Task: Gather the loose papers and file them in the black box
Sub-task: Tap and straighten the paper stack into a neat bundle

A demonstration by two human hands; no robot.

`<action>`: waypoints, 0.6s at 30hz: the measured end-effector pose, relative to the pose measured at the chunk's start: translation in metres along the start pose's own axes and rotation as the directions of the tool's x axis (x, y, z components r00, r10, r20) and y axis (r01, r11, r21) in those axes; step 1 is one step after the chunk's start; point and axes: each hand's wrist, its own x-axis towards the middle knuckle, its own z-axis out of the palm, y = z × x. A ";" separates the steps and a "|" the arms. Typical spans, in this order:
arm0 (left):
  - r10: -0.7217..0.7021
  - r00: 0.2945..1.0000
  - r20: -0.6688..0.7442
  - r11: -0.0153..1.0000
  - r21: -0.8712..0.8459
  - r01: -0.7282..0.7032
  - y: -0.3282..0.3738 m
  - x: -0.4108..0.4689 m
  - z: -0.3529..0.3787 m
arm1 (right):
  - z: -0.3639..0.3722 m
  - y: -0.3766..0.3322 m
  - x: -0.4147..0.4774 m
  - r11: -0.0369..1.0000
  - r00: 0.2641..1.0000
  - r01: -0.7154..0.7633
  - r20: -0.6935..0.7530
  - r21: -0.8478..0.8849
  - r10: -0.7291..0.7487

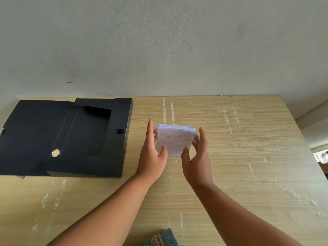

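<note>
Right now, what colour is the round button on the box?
Gold or brass-coloured button, on the black box; head view.

You have one black box (67, 137) and one stack of papers (174, 140). Two hands show: your left hand (152, 153) and your right hand (198, 157).

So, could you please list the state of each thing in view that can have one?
black box: open, lid flap laid flat to its left, inside looks empty.
stack of papers: gathered, held upright between both hands above the table.
left hand: gripping the stack's left edge.
right hand: gripping the stack's right edge.
</note>
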 end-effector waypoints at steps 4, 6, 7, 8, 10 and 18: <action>0.173 0.985 0.021 0.965 0.197 -0.173 -0.005 -0.001 -0.007 | -0.003 -0.003 0.000 0.969 0.977 0.202 -0.041 -0.139 -0.210; 0.237 0.971 0.039 0.932 0.273 -0.239 -0.005 -0.001 -0.009 | -0.003 -0.002 0.001 0.938 0.954 0.275 -0.058 -0.211 -0.293; 0.267 0.962 0.049 0.917 0.293 -0.269 -0.006 -0.001 -0.009 | -0.002 0.000 0.001 0.926 0.947 0.295 -0.060 -0.237 -0.317; 0.289 0.956 0.056 0.906 0.305 -0.293 -0.008 -0.002 -0.009 | -0.002 0.001 0.001 0.916 0.940 0.309 -0.061 -0.257 -0.334; 0.317 0.947 0.057 0.895 0.313 -0.318 -0.011 -0.002 -0.010 | -0.002 0.003 0.001 0.908 0.935 0.321 -0.063 -0.268 -0.349; 0.113 0.993 0.019 0.973 0.199 -0.114 -0.014 -0.004 -0.006 | -0.002 0.004 -0.003 0.987 0.995 0.079 -0.052 -0.143 -0.087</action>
